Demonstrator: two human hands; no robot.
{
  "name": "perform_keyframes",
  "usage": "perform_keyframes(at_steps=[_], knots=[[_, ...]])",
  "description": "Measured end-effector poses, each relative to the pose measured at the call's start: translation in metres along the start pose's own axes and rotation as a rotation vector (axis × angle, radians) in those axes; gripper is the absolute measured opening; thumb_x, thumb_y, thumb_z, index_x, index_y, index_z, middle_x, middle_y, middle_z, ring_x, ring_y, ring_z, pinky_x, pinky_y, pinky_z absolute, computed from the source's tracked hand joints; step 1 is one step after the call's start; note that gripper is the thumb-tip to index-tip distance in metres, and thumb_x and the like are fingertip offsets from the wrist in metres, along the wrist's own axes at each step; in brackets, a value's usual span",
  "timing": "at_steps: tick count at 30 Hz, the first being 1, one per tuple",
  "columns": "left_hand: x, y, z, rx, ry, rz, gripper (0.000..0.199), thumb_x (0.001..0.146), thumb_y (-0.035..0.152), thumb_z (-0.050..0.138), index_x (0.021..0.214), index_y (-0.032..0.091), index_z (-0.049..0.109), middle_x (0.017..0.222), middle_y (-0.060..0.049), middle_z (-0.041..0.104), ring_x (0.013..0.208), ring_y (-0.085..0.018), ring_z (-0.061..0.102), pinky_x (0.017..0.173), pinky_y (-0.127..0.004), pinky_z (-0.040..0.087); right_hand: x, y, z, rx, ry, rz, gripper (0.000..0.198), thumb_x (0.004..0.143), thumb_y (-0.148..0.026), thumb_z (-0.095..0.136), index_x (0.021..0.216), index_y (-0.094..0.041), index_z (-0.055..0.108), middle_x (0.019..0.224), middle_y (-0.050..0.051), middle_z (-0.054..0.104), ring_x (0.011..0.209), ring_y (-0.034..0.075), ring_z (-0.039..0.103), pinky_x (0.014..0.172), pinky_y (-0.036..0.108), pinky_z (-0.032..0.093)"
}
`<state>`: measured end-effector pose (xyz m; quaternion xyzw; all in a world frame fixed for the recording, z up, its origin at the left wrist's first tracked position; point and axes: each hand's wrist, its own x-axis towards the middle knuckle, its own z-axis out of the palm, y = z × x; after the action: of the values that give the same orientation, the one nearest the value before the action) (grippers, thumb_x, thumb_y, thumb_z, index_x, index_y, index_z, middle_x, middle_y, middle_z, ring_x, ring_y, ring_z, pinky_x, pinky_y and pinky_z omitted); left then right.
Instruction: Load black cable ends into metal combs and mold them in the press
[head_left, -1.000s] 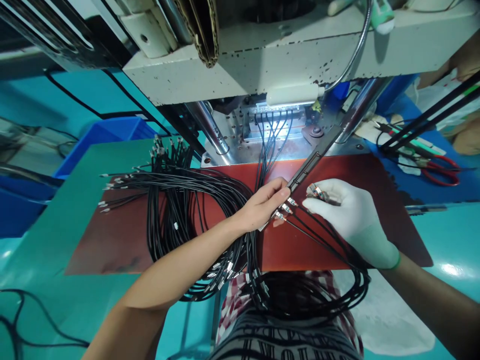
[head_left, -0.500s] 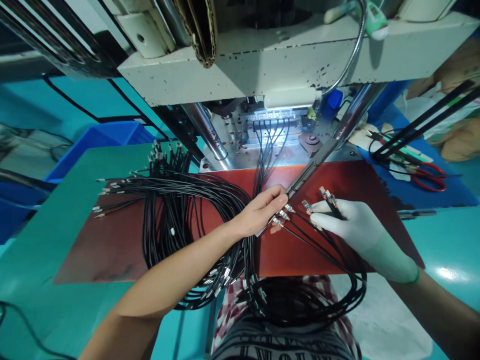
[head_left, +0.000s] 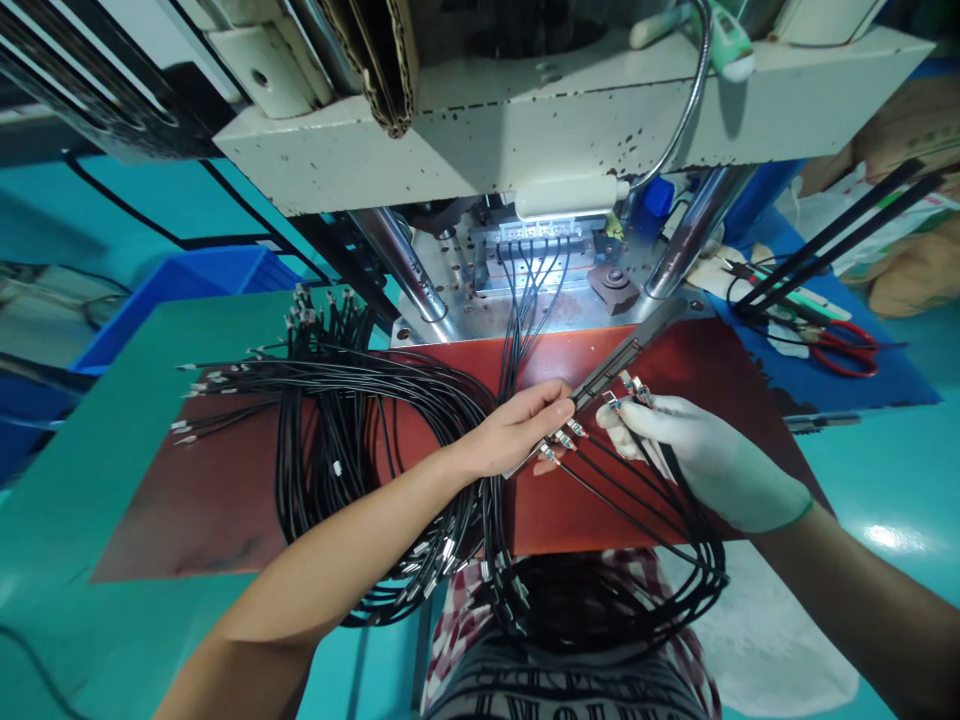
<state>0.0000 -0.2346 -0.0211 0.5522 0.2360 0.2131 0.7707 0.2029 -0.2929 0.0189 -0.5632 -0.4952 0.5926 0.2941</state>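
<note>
My bare left hand (head_left: pixel 514 432) is closed around a long slotted metal bar (head_left: pixel 626 355), which slants up to the right above the red mat. Cables with small metal connectors (head_left: pixel 564 438) sit along the bar's lower edge, beside my fingers. My right hand (head_left: pixel 709 460), in a white glove, pinches a cable connector (head_left: pixel 611 400) at its fingertips, close to the bar's edge; whether it touches the bar I cannot tell. More connector ends (head_left: pixel 636 386) stick up from the same hand, and their black cables (head_left: pixel 694 545) loop down toward my lap.
Ahead stands a press with a lit metal fixture (head_left: pixel 536 262) holding several cable ends, between steel columns (head_left: pixel 409 265). A big bundle of black cables (head_left: pixel 315 450) lies left on the red mat (head_left: pixel 592 510). Red-handled scissors (head_left: pixel 847 350) rest on a blue surface at right; a blue bin (head_left: pixel 187 290) is at left.
My right hand has moved left, bringing the pinched connector up near the metal bar. My left hand keeps its hold on the bar. The whole view has shifted slightly.
</note>
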Motion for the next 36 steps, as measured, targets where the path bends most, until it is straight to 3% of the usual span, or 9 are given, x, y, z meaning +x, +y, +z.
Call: perform_keyframes(at_steps=[4,7,11,16,21,25,32,36], knots=[[-0.001,0.002,0.001,0.023,0.017,-0.006,0.035,0.092,0.050,0.050,0.081,0.019,0.038,0.062,0.006,0.049,0.042,-0.004,0.045,0.040,-0.017,0.032,0.001,-0.003,0.006,-0.200,0.185,-0.109,0.027,0.083,-0.044,0.064,0.083,-0.017,0.068,0.082,-0.001,0.066,0.079,0.015,0.058,0.069,0.024,0.041],[-0.001,0.003,0.002,0.027,0.020,-0.005,0.035,0.092,0.050,0.050,0.080,0.020,0.036,0.062,0.007,0.047,0.041,-0.004,0.044,0.039,-0.016,0.031,0.004,-0.004,0.012,-0.311,0.250,-0.150,0.026,0.082,-0.040,0.063,0.077,-0.015,0.067,0.075,0.000,0.065,0.075,0.016,0.057,0.065,0.024,0.041],[0.000,0.003,0.002,0.039,0.044,-0.019,0.036,0.091,0.051,0.051,0.081,0.020,0.035,0.068,0.006,0.043,0.048,-0.005,0.042,0.042,-0.017,0.033,0.006,-0.004,0.016,-0.352,0.245,-0.174,0.028,0.083,-0.039,0.060,0.069,-0.014,0.061,0.067,0.000,0.058,0.069,0.014,0.052,0.059,0.024,0.037],[0.000,0.005,0.003,0.315,0.123,0.103,0.037,0.091,0.050,0.051,0.078,0.018,0.039,0.074,0.003,0.042,0.061,-0.007,0.039,0.052,-0.019,0.038,0.005,-0.004,0.017,-0.372,0.274,-0.171,0.027,0.084,-0.037,0.059,0.069,-0.015,0.061,0.067,0.000,0.058,0.068,0.014,0.051,0.058,0.024,0.037],[0.001,0.002,0.002,0.094,0.057,-0.042,0.037,0.089,0.053,0.052,0.083,0.019,0.042,0.071,0.003,0.047,0.054,-0.006,0.046,0.044,-0.017,0.039,0.004,-0.008,0.014,-0.254,0.186,-0.162,0.018,0.083,-0.031,0.059,0.077,-0.015,0.065,0.079,0.002,0.067,0.079,0.018,0.059,0.067,0.025,0.044],[0.001,0.002,0.001,-0.019,0.047,-0.081,0.038,0.088,0.054,0.054,0.085,0.017,0.046,0.070,0.002,0.052,0.053,-0.006,0.051,0.041,-0.014,0.039,0.006,-0.009,0.013,-0.233,0.201,-0.188,0.015,0.080,-0.028,0.059,0.072,-0.016,0.061,0.080,0.002,0.067,0.078,0.019,0.060,0.065,0.025,0.044],[0.001,0.001,0.002,0.020,0.071,-0.044,0.036,0.088,0.050,0.057,0.081,0.018,0.041,0.070,0.004,0.046,0.053,-0.005,0.047,0.043,-0.015,0.038,0.006,-0.013,0.014,-0.298,0.213,-0.162,0.016,0.080,-0.028,0.059,0.072,-0.016,0.064,0.073,0.001,0.065,0.070,0.017,0.057,0.061,0.025,0.041],[0.000,0.001,0.003,0.120,0.044,-0.007,0.034,0.092,0.050,0.049,0.083,0.019,0.040,0.072,0.003,0.044,0.055,-0.006,0.045,0.046,-0.018,0.038,0.007,-0.011,0.015,-0.288,0.184,-0.151,0.016,0.083,-0.028,0.058,0.072,-0.016,0.062,0.074,0.000,0.063,0.072,0.015,0.056,0.062,0.024,0.041]])
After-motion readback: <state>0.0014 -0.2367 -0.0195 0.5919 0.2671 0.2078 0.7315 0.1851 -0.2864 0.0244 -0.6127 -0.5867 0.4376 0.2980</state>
